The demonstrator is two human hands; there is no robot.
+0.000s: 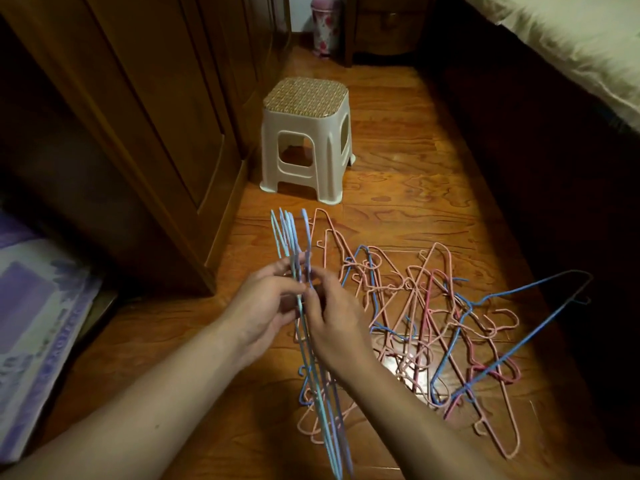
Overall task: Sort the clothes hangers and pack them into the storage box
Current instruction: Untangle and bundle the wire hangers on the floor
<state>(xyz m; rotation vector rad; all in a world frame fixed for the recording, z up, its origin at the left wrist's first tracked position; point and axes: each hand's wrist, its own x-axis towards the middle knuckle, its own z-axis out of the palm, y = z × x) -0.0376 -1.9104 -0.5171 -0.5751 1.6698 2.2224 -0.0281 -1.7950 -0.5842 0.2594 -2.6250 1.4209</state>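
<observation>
A bundle of several light blue wire hangers (291,233) stands edge-on in front of me, running from above my fingers down past my wrists. My left hand (263,310) grips the bundle from the left, fingers curled round the wires. From the right, my right hand (332,320) pinches the same wires at about the same height. On the wooden floor to the right lies a tangled pile of pink hangers (415,306), mixed with a few darker blue hangers (512,341). At the far left edge sits a purple and white storage box (41,327), partly out of view.
A cream plastic stool (306,140) with a woven top stands ahead on the wooden floor (408,168). A wooden wardrobe (145,109) lines the left side. A bed (568,46) with pale bedding borders the right. A floral bin (325,26) stands at the far end.
</observation>
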